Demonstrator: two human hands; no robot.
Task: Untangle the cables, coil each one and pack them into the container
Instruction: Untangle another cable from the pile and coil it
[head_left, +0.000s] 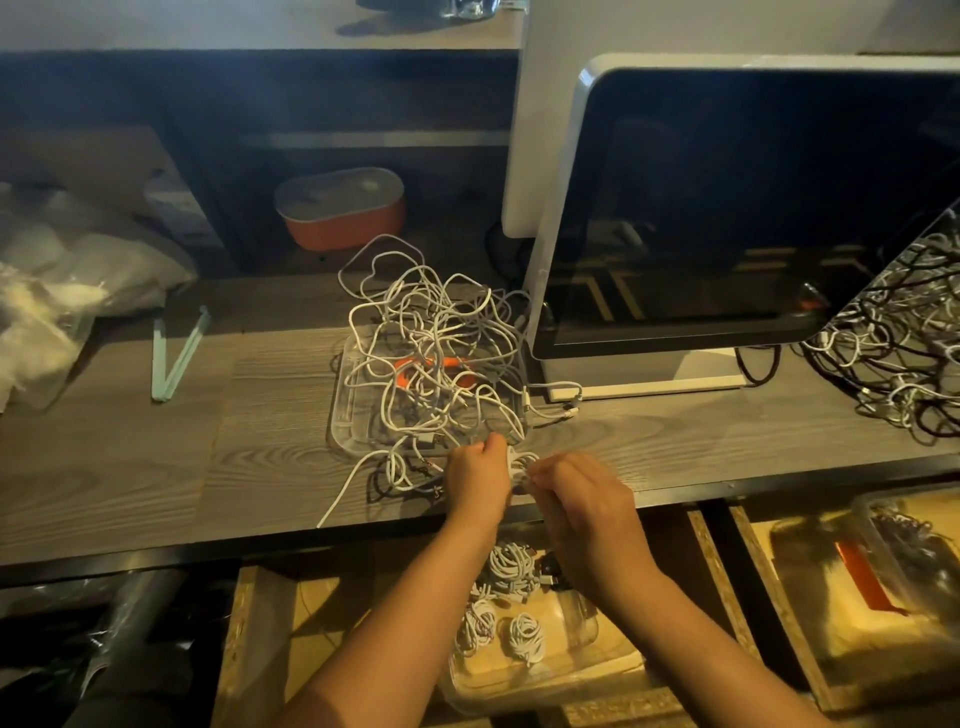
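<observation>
Below frame centre, left hand and right hand are pinching the cable coil, ideally keeping loops even.

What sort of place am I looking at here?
Probably a shop counter or workbench: a white-framed screen terminal stands on a grey wood-grain counter, beside a tangled heap of white cables in a clear plastic tray.

White cables lie tangled; coils sit in clear container.
</observation>
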